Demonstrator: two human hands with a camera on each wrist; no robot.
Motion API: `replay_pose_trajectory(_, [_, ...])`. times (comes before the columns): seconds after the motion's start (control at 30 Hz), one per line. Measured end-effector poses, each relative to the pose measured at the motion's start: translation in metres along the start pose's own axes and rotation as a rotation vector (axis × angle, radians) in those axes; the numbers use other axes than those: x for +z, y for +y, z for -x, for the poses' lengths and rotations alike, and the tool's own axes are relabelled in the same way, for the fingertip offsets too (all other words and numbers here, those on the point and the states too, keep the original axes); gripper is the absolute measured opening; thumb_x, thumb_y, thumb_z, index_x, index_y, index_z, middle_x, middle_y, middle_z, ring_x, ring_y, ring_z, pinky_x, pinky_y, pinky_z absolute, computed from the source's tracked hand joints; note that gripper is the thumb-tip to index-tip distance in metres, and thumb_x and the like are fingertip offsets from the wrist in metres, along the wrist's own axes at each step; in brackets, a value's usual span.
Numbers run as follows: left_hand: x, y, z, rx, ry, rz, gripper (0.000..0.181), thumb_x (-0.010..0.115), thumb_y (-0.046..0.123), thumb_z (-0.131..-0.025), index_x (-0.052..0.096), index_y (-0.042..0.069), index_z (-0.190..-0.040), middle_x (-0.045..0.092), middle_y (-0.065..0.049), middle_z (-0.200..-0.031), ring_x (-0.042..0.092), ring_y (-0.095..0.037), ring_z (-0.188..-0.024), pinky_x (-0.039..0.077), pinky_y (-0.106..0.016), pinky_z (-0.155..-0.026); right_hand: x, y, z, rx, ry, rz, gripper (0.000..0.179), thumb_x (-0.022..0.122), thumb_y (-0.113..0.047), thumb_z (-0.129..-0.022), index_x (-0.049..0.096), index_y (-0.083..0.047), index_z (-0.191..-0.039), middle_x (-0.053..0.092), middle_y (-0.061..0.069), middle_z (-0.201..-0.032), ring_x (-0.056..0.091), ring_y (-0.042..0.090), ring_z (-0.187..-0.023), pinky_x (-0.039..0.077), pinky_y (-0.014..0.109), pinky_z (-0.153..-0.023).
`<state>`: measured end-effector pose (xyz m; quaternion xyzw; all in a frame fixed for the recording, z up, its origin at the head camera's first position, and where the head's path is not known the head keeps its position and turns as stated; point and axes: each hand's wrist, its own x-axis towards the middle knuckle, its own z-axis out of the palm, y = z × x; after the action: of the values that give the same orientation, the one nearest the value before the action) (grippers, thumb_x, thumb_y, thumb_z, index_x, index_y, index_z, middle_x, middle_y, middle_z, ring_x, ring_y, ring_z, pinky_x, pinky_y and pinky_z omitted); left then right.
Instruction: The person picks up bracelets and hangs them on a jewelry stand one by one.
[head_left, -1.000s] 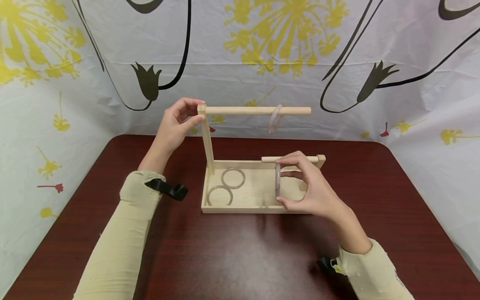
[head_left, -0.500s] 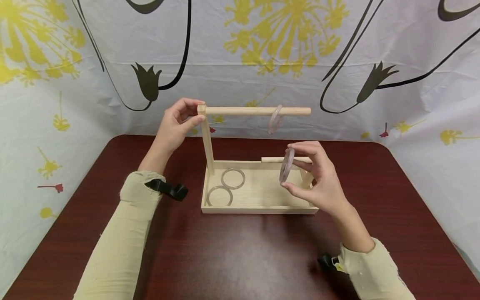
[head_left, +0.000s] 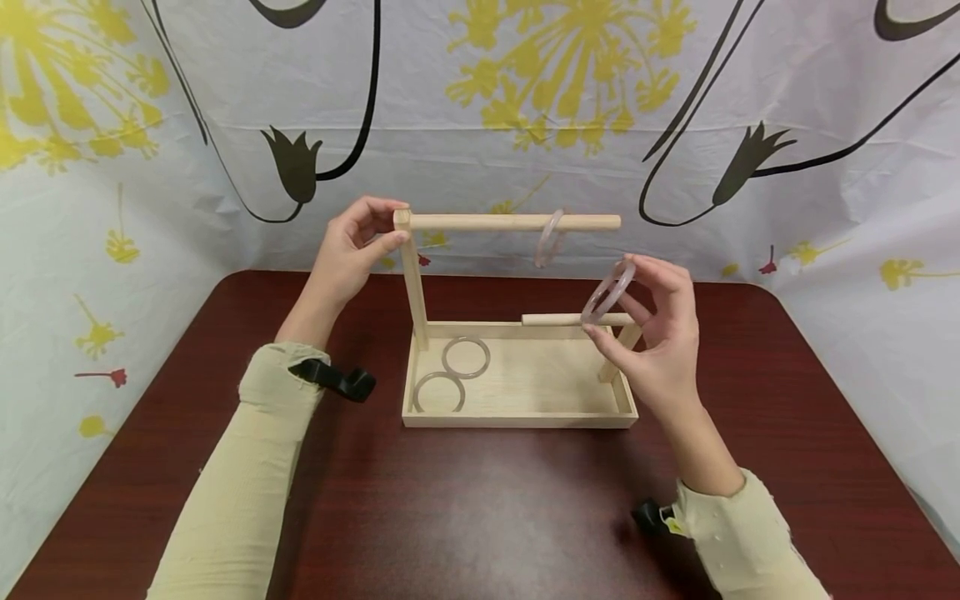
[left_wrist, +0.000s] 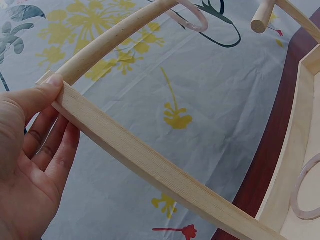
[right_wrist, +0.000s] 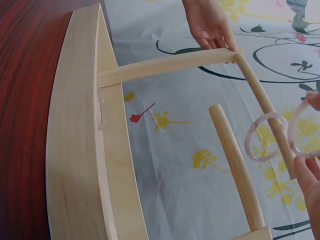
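My left hand grips the top of the tall post of a wooden stand, thumb in front and fingers behind, as the left wrist view also shows. From that post the upper bar runs right, with one pale bangle hanging near its free end. My right hand pinches a second pale bangle between thumb and fingers, tilted, in front of the lower bar and below the upper bar's tip. Two more bangles, the rear one and the front one, lie at the tray's left.
The stand's shallow wooden tray sits on a dark red table. A shorter post at its right carries the lower bar, which points left. Behind hangs a white cloth with yellow and dark flowers.
My right hand has risen from the tray and moved right with the bangle, which has turned from edge-on to tilted. My left hand stays on the post.
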<state>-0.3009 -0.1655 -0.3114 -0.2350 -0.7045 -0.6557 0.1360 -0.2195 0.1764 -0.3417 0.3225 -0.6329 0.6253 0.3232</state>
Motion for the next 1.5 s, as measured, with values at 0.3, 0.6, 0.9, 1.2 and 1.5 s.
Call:
replay_pose_trajectory(0.3, [0.000, 0.001, 0.000, -0.001, 0.003, -0.004, 0.026, 0.065, -0.006, -0.092, 0.065, 0.012, -0.111, 0.067, 0.013, -0.104, 0.063, -0.010, -0.097, 0.051, -0.018, -0.079, 0.002, 0.005, -0.012, 0.042, 0.104, 0.087, 0.073, 0.080, 0.017, -0.069, 0.047, 0.012, -0.133, 0.049, 0.006, -0.132, 0.053, 0.029, -0.125, 0.053, 0.027, -0.099])
replay_pose_trajectory(0.6, [0.000, 0.002, 0.000, 0.003, -0.001, 0.003, 0.026, 0.065, -0.006, -0.092, 0.065, 0.013, -0.110, 0.067, 0.013, -0.104, 0.064, -0.011, -0.097, 0.050, -0.018, -0.081, 0.001, 0.013, -0.026, 0.076, 0.116, 0.162, 0.075, 0.078, 0.020, -0.067, 0.049, 0.006, -0.135, 0.049, 0.000, -0.131, 0.053, 0.026, -0.127, 0.052, 0.030, -0.103])
replay_pose_trajectory(0.9, [-0.001, 0.002, -0.001, 0.008, -0.008, -0.002, 0.026, 0.064, -0.006, -0.092, 0.065, 0.011, -0.111, 0.067, 0.013, -0.104, 0.064, -0.012, -0.097, 0.051, -0.019, -0.083, 0.003, 0.024, -0.033, 0.112, 0.113, 0.200, 0.076, 0.078, 0.018, -0.070, 0.048, 0.002, -0.138, 0.047, -0.001, -0.133, 0.051, 0.023, -0.130, 0.050, 0.033, -0.106])
replay_pose_trajectory(1.2, [0.000, 0.002, -0.001, 0.000, -0.004, 0.001, 0.027, 0.064, -0.007, -0.092, 0.065, 0.013, -0.110, 0.067, 0.013, -0.104, 0.063, -0.009, -0.097, 0.051, -0.018, -0.082, 0.004, 0.030, -0.039, 0.181, 0.101, 0.232, 0.075, 0.079, 0.015, -0.073, 0.051, -0.004, -0.140, 0.047, -0.001, -0.133, 0.051, 0.020, -0.131, 0.048, 0.033, -0.107])
replay_pose_trajectory(1.5, [0.000, 0.000, -0.001, 0.014, 0.000, 0.005, 0.028, 0.063, -0.009, -0.091, 0.065, 0.013, -0.109, 0.067, 0.013, -0.105, 0.062, -0.007, -0.097, 0.051, -0.019, -0.084, 0.003, 0.032, -0.041, 0.245, 0.057, 0.239, 0.073, 0.077, 0.010, -0.079, 0.050, -0.008, -0.144, 0.048, -0.005, -0.137, 0.051, 0.017, -0.134, 0.047, 0.032, -0.109])
